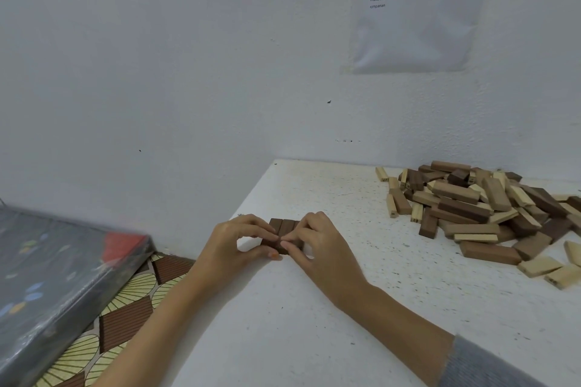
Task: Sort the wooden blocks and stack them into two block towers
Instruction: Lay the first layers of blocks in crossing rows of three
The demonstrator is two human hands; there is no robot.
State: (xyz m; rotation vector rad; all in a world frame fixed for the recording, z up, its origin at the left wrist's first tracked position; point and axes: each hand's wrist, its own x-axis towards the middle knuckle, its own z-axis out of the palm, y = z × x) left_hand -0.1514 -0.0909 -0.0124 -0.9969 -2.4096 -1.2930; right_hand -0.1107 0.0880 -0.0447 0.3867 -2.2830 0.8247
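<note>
squaring up a first layer looks to be the step in hand. far to the left of the left hand, beyond the table edge, a grey plastic-wrapped flat slab (63,261) sits over a floor mat of yellow fan shapes and brown ribbed panels (125,317). the left hand (242,240) rests on the white speckled table (283,324) near its left edge. its fingers are curled, thumb and fingertips pinching the left side of a short row of three dark brown wooden blocks (283,228). these blocks lie flat, side by side and touching, directly between the two hands. the right hand (317,245) mirrors the left: its fingers curl in and pinch the right side of the same row. both hands are thus grasping the blocks and pressing them together, and their fingertips nearly meet at the near end of the row. a grey sleeve (490,364) covers the right forearm low in the view.

well to the right of the right hand, and farther from the person, lies a loose pile of mixed wooden blocks (478,207), dark brown, mid brown and pale, tumbled over one another. on the wall above the pile hangs a printed sheet in a clear plastic cover (418,25).

as a judgement, the task is barely begun: one dark layer is down, no second tower is started, and nearly everything is unsorted. the next move calls for letting go of the row without nudging it, reaching right to the pile, picking out more dark blocks and laying them crosswise on top, flush at the edges.
</note>
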